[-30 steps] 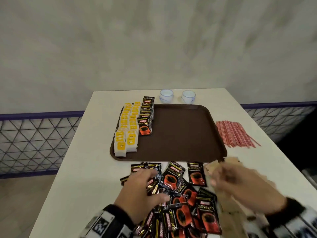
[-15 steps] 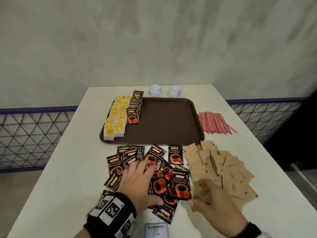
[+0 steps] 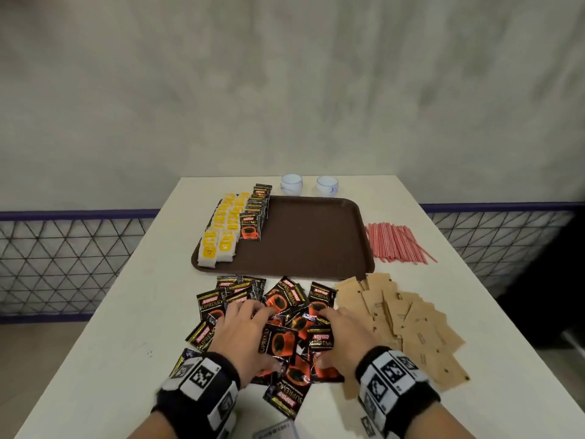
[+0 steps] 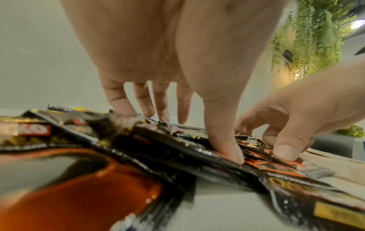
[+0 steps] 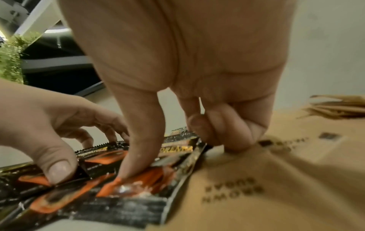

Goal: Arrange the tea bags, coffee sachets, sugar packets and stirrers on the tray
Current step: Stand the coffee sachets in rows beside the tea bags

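Observation:
A brown tray carries rows of yellow-and-white tea bags and one row of black coffee sachets along its left side. Loose coffee sachets lie piled on the table in front of the tray. My left hand rests on the pile's left part, its fingers spread and straight, the thumb pressing a sachet. My right hand is on the pile's right part. Its thumb presses on a sachet, and its curled fingers catch that sachet's far edge. Brown sugar packets lie to the right.
Red-and-white stirrers lie on the white table right of the tray. Two small white cups stand behind it. A barcoded label shows at the near edge. The table's edges drop off left and right.
My right hand has moved left from the sugar packets onto the coffee pile. The left hand stayed on the pile, and both hands now meet over it.

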Demonstrator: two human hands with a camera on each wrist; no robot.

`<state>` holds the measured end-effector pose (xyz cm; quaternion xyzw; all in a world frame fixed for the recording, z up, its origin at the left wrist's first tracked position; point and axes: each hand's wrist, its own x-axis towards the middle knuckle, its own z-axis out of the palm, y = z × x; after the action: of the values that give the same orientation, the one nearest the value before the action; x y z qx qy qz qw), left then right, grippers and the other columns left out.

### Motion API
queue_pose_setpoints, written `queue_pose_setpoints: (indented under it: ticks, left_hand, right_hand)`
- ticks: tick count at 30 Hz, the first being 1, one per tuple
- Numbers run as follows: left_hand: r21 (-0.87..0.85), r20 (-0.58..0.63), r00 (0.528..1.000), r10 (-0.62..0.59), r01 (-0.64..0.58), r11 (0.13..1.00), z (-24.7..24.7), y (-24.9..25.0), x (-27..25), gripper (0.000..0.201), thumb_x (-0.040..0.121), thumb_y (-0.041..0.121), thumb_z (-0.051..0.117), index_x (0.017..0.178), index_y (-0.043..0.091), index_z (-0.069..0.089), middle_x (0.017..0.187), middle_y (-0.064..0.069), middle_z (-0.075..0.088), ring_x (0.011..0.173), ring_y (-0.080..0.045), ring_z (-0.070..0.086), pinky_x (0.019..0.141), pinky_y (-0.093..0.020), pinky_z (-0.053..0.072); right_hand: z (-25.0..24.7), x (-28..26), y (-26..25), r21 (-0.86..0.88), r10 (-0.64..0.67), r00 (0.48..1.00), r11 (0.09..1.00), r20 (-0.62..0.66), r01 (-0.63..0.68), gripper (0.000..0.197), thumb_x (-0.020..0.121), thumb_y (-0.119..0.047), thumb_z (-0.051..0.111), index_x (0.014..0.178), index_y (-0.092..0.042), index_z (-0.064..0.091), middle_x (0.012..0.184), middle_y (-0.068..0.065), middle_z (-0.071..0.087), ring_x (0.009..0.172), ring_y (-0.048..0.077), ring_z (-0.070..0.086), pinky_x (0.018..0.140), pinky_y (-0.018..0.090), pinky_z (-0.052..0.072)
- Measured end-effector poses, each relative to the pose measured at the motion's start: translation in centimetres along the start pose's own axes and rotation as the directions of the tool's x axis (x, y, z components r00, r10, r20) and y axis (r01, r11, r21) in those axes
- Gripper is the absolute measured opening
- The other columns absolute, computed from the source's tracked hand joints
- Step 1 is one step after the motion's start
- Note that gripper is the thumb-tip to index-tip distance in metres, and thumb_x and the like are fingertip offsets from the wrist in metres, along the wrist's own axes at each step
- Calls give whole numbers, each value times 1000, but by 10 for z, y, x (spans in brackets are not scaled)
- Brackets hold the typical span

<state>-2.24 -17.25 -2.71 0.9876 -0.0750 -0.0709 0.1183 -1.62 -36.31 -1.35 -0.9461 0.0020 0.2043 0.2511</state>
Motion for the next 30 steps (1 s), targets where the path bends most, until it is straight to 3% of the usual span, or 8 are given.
queue_pose_setpoints:
  ticks: [3, 7, 12, 15, 18, 21, 25, 30]
  left_hand:
    - [-66, -31, 999, -21, 19, 998, -2, 2, -6, 81, 69, 60, 67, 138, 43, 30, 136, 19, 31, 128, -9, 23, 109, -34, 26]
    - [-273, -87, 996, -12, -12, 962, -7, 16, -13, 64, 76, 57, 63, 132, 42, 37, 128, 23, 35, 125, -3, 27, 107, -28, 30]
    - [-719, 66, 995, 69, 0, 695, -9, 59, -21, 55, 76, 30, 74, 120, 42, 43, 113, 21, 57, 102, 0, 59, 90, -25, 53]
    - [-686, 4, 1000, 1, 2, 728, -6, 61, -19, 26, 81, 17, 67, 101, 33, 59, 96, 9, 69, 84, -3, 66, 79, -31, 57]
    - [-677, -16, 996, -92, 57, 734, -9, 46, -21, 17, 86, 17, 63, 97, 31, 62, 92, 11, 70, 84, 0, 64, 81, -30, 55]
    - [-727, -64, 976, -207, 96, 680, -22, 25, -29, 17, 90, 16, 59, 93, 33, 59, 90, 9, 69, 81, -2, 65, 68, -20, 53]
    - [-780, -88, 956, -281, 109, 616, -29, 1, -35, 15, 93, 16, 53, 102, 28, 57, 96, 5, 69, 89, -7, 65, 63, -18, 51]
    - [-777, -68, 964, -258, 111, 620, -35, -5, -39, 23, 93, 23, 53, 116, 27, 55, 104, 9, 69, 99, -5, 64, 89, -34, 53]
  right_hand:
    - [-3, 0, 3, 46, -26, 999, 999, -31, 27, 70, 75, -14, 77, 134, -29, 45, 115, -13, 52, 96, 6, 53, 83, 18, 47]
    - [-14, -6, 12, 203, -58, 990, 976, -126, 83, 31, 83, -16, 70, 107, -33, 59, 94, -15, 58, 81, -3, 55, 62, 9, 41]
    - [-23, -24, 9, 433, -226, 965, 863, -130, 261, 19, 89, -17, 64, 102, -31, 64, 97, -14, 65, 94, -1, 58, 74, 14, 46]
    - [-24, -28, 6, 411, -331, 933, 838, -138, 358, 19, 90, -15, 62, 94, -33, 65, 89, -12, 67, 81, -8, 56, 69, 7, 40]
    - [-31, -17, 9, 440, -309, 938, 829, -155, 345, 19, 90, -22, 63, 101, -36, 63, 92, -11, 64, 78, 0, 53, 75, 18, 42]
    - [-45, 12, 7, 282, -225, 945, 915, -239, 289, 26, 89, -28, 64, 114, -32, 57, 101, -15, 58, 91, 2, 54, 87, 25, 45]
    - [-47, 63, -2, -186, -124, 985, 978, -123, 100, 54, 82, -34, 71, 130, -22, 50, 129, -3, 42, 122, 22, 41, 104, 41, 42]
    - [-37, 86, -9, -318, -88, 987, 947, -135, 41, 70, 74, -30, 80, 132, -17, 42, 131, 3, 37, 122, 26, 40, 98, 40, 45]
